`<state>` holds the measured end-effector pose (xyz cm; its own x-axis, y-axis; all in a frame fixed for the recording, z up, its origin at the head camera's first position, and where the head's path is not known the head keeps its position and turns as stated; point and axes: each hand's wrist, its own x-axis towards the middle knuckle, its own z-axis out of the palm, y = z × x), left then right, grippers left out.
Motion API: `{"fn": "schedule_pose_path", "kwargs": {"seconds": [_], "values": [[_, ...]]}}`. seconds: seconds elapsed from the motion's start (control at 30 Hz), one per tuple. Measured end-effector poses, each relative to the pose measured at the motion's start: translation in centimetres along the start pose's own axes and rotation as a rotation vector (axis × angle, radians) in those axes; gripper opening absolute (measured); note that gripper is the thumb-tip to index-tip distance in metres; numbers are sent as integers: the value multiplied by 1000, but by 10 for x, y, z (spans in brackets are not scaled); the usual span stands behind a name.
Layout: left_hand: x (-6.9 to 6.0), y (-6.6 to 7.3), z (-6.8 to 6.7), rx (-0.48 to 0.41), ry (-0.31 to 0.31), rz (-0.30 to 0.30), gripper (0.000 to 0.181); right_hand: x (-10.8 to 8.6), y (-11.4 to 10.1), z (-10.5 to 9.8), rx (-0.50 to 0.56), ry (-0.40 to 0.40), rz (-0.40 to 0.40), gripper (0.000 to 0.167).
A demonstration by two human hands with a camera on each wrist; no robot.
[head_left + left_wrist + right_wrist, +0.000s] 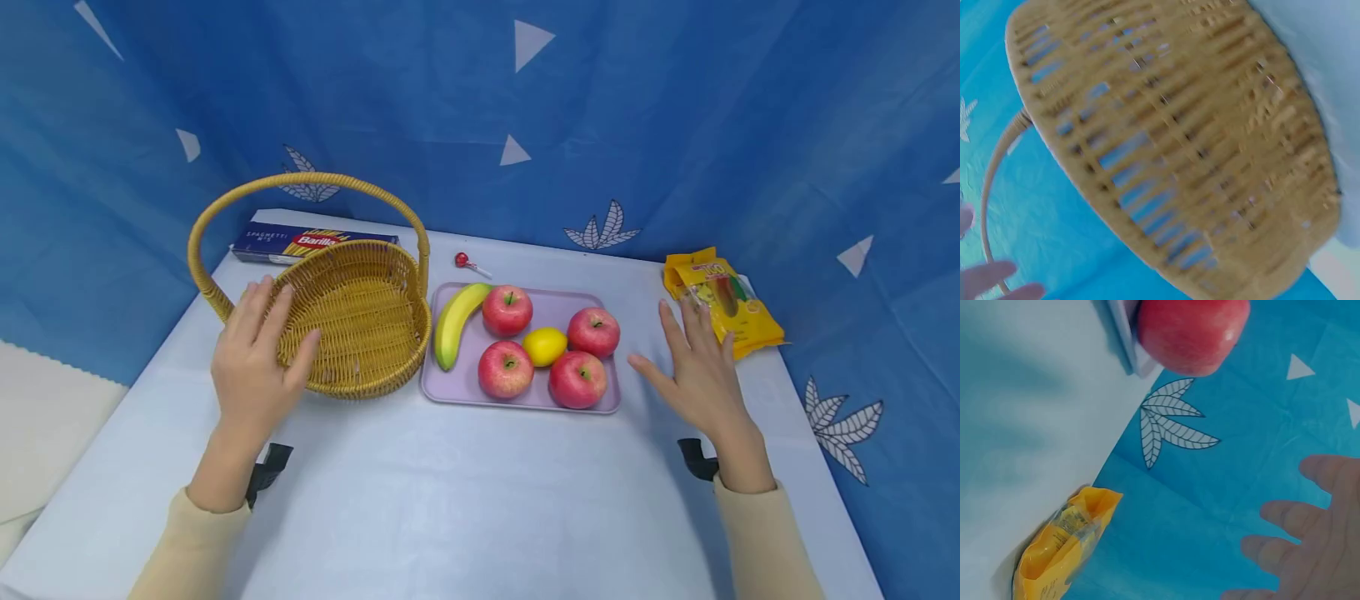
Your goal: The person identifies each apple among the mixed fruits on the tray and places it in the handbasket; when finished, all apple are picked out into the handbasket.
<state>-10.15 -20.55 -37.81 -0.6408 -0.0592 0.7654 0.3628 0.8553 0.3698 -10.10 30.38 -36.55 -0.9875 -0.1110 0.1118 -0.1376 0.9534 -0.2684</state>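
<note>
My left hand (255, 358), fingers extended, hovers at the near left side of a wicker basket (360, 325) with a tall arched handle. In the left wrist view the woven side of the basket (1179, 137) fills most of the picture, with a few fingertips at the lower left corner. On the right, my right hand (701, 375) is spread above the table, between a lilac tray (457, 392) and a yellow snack bag (731, 304). Its fingers are straight and hold nothing. The tray bears a banana (457, 325), a lemon (545, 346) and several red apples (506, 369).
Behind the basket lies a blue spaghetti box (262, 240), partly hidden by it. A red lollipop (462, 260) lies beyond the tray. The white table (480, 492) ends at a blue patterned curtain (435, 108) at the back and sides.
</note>
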Motion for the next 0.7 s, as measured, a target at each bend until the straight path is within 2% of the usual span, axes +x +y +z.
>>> {"fn": "schedule_pose_path", "kwargs": {"seconds": [0.07, 0.13, 0.2, 0.27, 0.33, 0.43, 0.57, 0.63, 0.7], "values": [[2, -3, 0, -38, 216, -43, 52, -3, -2, 0, 20, 21, -7, 91], [5, -7, -1, -62, 387, -124, 40, -6, -4, 0, 41, 42, -14, 91], [6, -15, -3, -70, 486, -219, 33, -8, -7, 1, 67, 60, -21, 91], [7, -23, -6, -70, 505, -311, 33, -11, -8, 3, 96, 77, -23, 91], [7, -32, -8, -60, 448, -385, 41, -13, -8, 4, 132, 94, -20, 91], [7, -43, -11, -59, 302, -476, 54, -17, -9, 6, 208, 118, -4, 90], [6, -52, -8, -90, 126, -560, 51, -20, -8, 13, 350, 143, 48, 90], [6, -55, -4, -107, 79, -583, 45, -22, -6, 17, 418, 158, 78, 90], [5, -57, -1, -108, 64, -593, 39, -23, -5, 21, 471, 172, 108, 90]]}}
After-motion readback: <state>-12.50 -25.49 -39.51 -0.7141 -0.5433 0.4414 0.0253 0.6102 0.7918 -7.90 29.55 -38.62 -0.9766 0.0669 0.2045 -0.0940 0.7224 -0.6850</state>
